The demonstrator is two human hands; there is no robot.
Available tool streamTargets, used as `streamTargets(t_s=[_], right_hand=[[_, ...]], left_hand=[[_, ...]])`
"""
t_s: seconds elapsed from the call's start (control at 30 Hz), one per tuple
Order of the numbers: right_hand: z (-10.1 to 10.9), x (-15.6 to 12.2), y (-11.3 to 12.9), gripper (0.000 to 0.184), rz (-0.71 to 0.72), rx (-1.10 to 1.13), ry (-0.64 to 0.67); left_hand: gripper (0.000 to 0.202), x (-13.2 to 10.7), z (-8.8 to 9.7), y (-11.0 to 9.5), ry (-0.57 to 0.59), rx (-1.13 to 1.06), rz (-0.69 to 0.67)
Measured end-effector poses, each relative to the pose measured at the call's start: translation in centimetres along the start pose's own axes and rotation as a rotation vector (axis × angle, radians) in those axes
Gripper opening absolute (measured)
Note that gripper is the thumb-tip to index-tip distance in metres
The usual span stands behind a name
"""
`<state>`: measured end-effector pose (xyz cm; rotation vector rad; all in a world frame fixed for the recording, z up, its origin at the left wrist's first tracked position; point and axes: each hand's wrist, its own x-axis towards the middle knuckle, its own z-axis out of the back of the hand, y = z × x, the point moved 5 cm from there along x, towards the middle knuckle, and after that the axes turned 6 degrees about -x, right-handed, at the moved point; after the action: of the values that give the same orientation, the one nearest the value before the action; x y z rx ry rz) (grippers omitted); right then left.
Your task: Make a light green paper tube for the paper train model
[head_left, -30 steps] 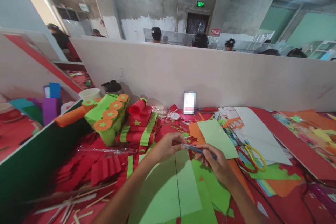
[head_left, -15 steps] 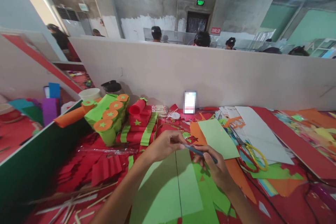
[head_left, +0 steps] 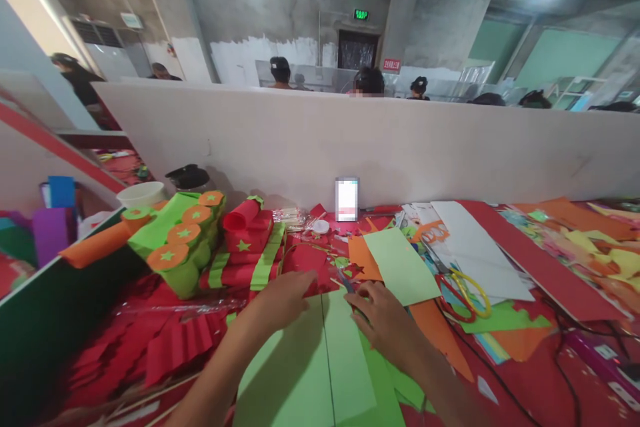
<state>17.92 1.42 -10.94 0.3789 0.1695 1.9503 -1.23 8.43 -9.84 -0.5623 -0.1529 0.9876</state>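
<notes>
A light green sheet of paper (head_left: pixel 300 367) with a dark line running down it lies in front of me. Over its far left edge is my left hand (head_left: pixel 285 300), its fingers smeared by motion, so whether it holds anything is unclear. My right hand (head_left: pixel 385 317) is closed around a slim dark pen-like tool (head_left: pixel 346 281) near the sheet's far right edge, the tool's end pointing away and to the left. Brighter green paper (head_left: pixel 383 380) shows under the sheet on the right.
To the left stand green paper rolls (head_left: pixel 180 273) with orange star tops and a red paper model (head_left: pixel 247 237). A phone (head_left: pixel 347 199) leans on the partition (head_left: pixel 280 147). Scissors (head_left: pixel 465 290), white sheets (head_left: pixel 480 260) and a purple power strip (head_left: pixel 603 363) are to the right.
My hands have come apart; the tool was held between both and is now in my right hand alone. My left hand has moved left and slightly down. The view has shifted right.
</notes>
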Motion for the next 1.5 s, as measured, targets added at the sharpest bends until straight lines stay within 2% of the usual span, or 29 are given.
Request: streamTargets(t_s=[0.1,0.27,0.43,0.53,0.67,0.73,0.8,0.97,1.0,1.1,1.2,1.23,1.3,1.43,1.5], right_hand=[[-0.2,0.0,0.1,0.031,0.013,-0.052,0.003],[0.1,0.0,0.2,0.031,-0.004,0.06,-0.016],[-0.3,0.0,0.4,0.03,0.003,0.104,-0.011],[-0.6,-0.1,0.4,0.034,-0.001,0.159,-0.021],[-0.4,-0.1,-0.3,0.057,-0.118,0.361,-0.124],[-0.3,-0.1,-0.8,0.062,-0.21,0.511,-0.16],[-0.5,-0.1,-1.2,0.059,-0.277,0.684,-0.169],[-0.9,0.3,-1.8,0.037,-0.319,1.034,-0.098],[-0.7,0.2,-2.3,0.036,-0.359,1.065,-0.135],[0.0,-0.4,-4.4,0.034,-0.548,1.136,-0.354],[0.6,-1.0,-6.2,0.035,-0.67,1.172,-0.53],[0.7,-1.2,-6.7,0.036,-0.695,1.164,-0.58],[0.9,-1.5,-7.4,0.043,-0.732,1.089,-0.669],[1.4,-1.6,-7.9,0.051,-0.695,0.85,-0.719],[1.6,-1.5,-7.7,0.052,-0.651,0.809,-0.725]], left_hand=[[0.017,-0.2,0.2,-0.4,0.046,0.076,0.012],[0.004,-0.4,0.9,-0.9,0.079,0.068,0.032],[0.01,-0.4,-0.1,-0.9,0.168,0.146,0.117],[0.008,-0.4,-0.1,-1.1,0.161,0.137,0.078],[0.007,-0.8,1.5,-1.2,0.109,-0.078,-0.042],[0.013,-1.1,2.8,-1.3,0.064,-0.199,-0.088],[0.02,-1.3,3.8,-1.5,0.035,-0.303,-0.122],[0.023,-1.8,5.3,-2.3,0.008,-0.586,-0.167],[0.025,-1.8,5.5,-2.3,-0.015,-0.644,-0.166],[0.03,-1.4,6.2,-1.5,-0.153,-0.854,-0.138],[0.038,-0.9,5.9,-0.2,-0.261,-1.18,-0.099],[0.043,-0.7,5.5,0.0,-0.244,-1.283,-0.104],[0.053,-0.6,4.3,-0.5,-0.122,-1.401,-0.166],[0.077,-0.9,2.0,-3.2,0.14,-1.353,-0.329],[0.086,-1.0,0.9,-4.8,0.234,-1.35,-0.377]])
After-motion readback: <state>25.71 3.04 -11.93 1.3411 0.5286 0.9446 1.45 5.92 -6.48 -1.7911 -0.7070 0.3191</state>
